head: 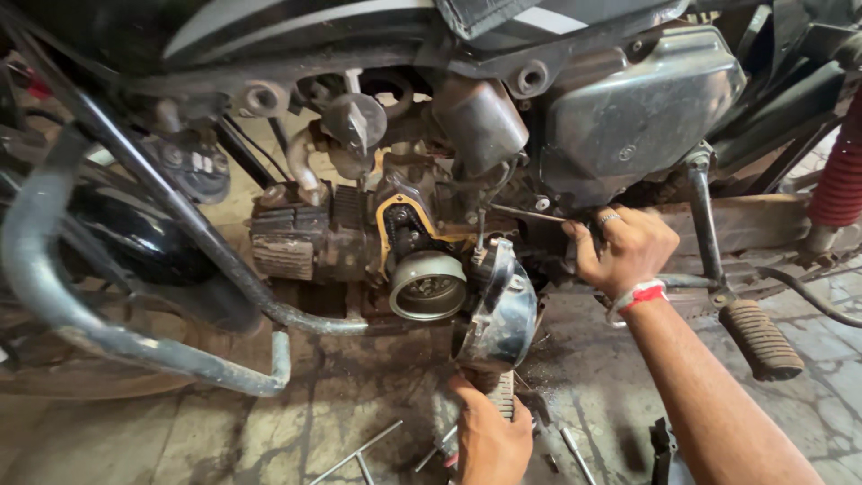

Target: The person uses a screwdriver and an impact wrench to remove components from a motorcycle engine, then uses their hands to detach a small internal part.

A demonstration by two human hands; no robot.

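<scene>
A motorcycle engine [323, 238] sits low in front of me with its side opened. A round metal rotor [428, 286] is exposed in the opening. My left hand [489, 440] is under a detached shiny engine side cover [503, 314], holding it tilted below the opening. My right hand [624, 247], with a ring and a red and white wrist thread, grips a thin metal rod [525, 213] that points left into the engine.
A curved grey crash guard bar [54, 296] runs at the left. A rubber footpeg [761, 339] and kick lever [705, 224] stand at the right, beside a red shock spring [840, 175]. Loose metal rods [359, 454] and tools lie on the stained concrete floor.
</scene>
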